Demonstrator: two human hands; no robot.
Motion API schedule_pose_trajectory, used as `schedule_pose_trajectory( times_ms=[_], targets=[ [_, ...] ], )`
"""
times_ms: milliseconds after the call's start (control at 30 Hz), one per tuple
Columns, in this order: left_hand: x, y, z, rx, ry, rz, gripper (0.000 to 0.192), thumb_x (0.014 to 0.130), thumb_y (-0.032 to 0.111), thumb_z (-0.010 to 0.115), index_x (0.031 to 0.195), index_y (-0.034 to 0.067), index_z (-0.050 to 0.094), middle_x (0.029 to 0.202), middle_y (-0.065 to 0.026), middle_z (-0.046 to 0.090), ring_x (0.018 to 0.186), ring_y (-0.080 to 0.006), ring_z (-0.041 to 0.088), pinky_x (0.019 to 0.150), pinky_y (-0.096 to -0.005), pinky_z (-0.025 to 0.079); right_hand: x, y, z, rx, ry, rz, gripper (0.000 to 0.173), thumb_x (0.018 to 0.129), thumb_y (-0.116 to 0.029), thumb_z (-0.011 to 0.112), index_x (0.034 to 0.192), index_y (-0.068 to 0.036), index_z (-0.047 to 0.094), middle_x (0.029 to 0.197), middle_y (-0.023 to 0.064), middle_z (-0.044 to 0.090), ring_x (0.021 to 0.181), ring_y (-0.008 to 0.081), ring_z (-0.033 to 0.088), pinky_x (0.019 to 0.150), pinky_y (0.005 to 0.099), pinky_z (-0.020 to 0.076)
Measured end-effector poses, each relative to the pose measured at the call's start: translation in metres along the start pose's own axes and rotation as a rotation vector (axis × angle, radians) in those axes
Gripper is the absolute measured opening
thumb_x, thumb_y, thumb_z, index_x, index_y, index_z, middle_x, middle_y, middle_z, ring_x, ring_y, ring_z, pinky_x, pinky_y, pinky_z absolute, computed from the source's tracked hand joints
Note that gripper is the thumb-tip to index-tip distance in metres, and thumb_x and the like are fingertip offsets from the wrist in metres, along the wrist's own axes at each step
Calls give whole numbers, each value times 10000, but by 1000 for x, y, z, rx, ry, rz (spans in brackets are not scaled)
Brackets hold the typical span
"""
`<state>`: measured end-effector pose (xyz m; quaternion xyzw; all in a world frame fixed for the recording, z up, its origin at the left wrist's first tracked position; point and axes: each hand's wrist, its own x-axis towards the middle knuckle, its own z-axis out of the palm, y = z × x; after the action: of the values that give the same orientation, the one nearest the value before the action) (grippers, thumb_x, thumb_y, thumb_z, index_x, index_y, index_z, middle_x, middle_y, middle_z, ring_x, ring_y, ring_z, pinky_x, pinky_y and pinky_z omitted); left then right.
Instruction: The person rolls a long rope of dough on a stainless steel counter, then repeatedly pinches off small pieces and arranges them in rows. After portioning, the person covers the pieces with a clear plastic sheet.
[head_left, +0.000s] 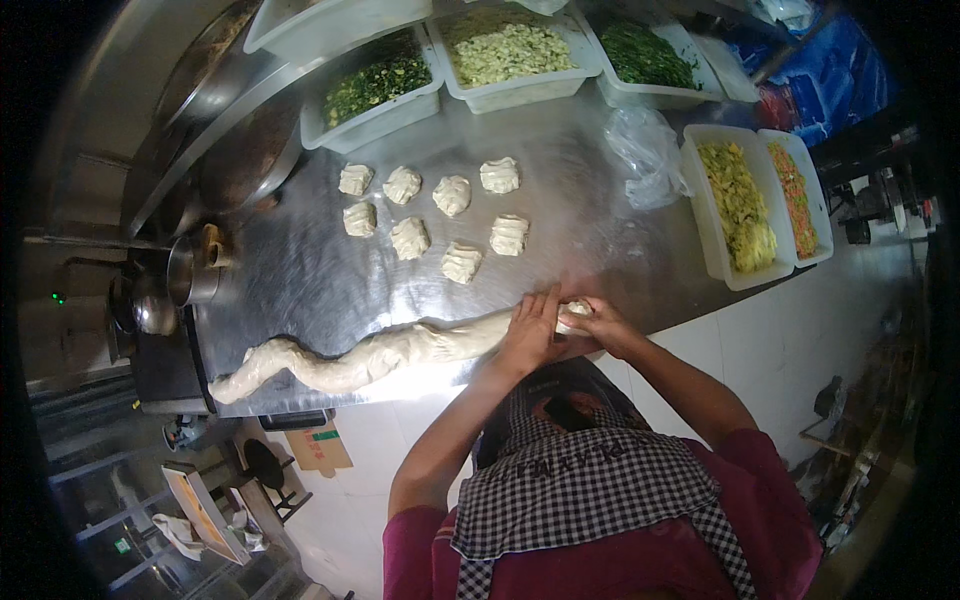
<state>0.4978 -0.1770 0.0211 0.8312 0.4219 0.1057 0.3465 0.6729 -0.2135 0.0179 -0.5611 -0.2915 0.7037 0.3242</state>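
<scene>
A long rope of pale dough (397, 355) lies along the near edge of the steel worktop (300, 247), bending at its left part. My left hand (534, 330) rests over the rope near its right end, palm down with the fingers close together. At that right end, my right hand (596, 322) has its thumb and fingers around the tip of the dough (574, 309). Beyond the rope sit several separate dough pieces (461, 261) in two loose rows, their tops folded or creased.
Plastic tubs of chopped greens (370, 124) and pale diced filling (525, 91) line the far side. To the right stand a tub of yellow filling (712, 247), a tub of orange-green filling (825, 247) and a crumpled clear plastic bag (646, 161). Metal pots (187, 274) are at the left.
</scene>
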Motion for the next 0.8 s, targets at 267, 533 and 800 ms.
schedule_pose_trajectory(
  times_ms=[267, 533, 800],
  targets=[
    [7, -5, 19, 43, 33, -10, 310, 755, 198, 687, 1028, 59, 636, 935, -157, 689, 876, -357, 666, 761, -432, 543, -10, 5, -4, 76, 103, 116, 463, 818, -262, 804, 1155, -11, 608, 1039, 58, 649, 938, 173, 630, 822, 323, 522],
    [1, -19, 29, 84, 121, 1, 439, 673, 367, 776, 976, 64, 678, 861, -131, 699, 795, -309, 697, 724, -430, 562, -11, -5, -5, 378, -68, 180, 407, 869, -158, 735, 1212, -3, 581, 1140, 113, 647, 1048, 226, 644, 904, 382, 548],
    [13, -61, 72, -497, 324, 298, 487, 807, 276, 657, 1235, 55, 586, 1135, -144, 653, 1092, -278, 614, 917, -359, 491, -21, -124, 85, 396, -455, -169, 382, 833, -74, 741, 1185, -5, 608, 1200, 145, 635, 1124, 251, 622, 969, 399, 519]
  ],
)
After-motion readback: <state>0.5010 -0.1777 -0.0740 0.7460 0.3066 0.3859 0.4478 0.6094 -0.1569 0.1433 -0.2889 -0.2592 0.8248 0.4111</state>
